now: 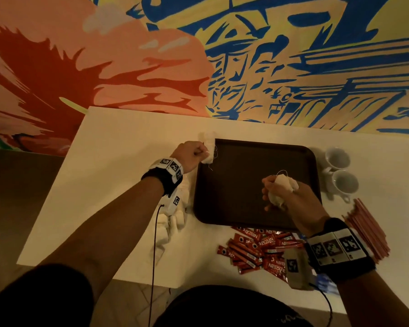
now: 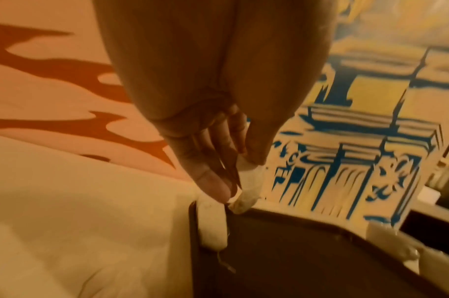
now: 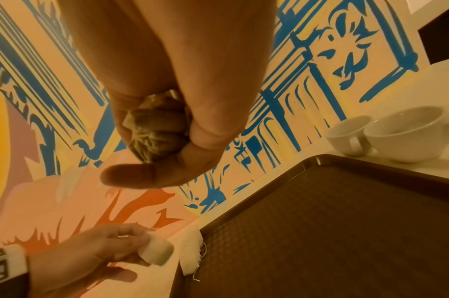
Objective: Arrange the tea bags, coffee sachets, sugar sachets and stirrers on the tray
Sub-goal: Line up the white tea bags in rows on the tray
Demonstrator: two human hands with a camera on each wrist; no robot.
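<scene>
- Gripping a bunch of tea bags (image 1: 281,188), the right hand (image 1: 293,197) hovers over the tray's near right part.
- Pinched in the left hand (image 1: 190,154), one tea bag (image 1: 209,153) hangs at the far left corner of the tray (image 1: 246,185).
- Coffee sachets (image 1: 257,249) lie heaped just before the tray.
- Stirrers (image 1: 366,230) lie right of it, near two cups (image 1: 340,171).
</scene>
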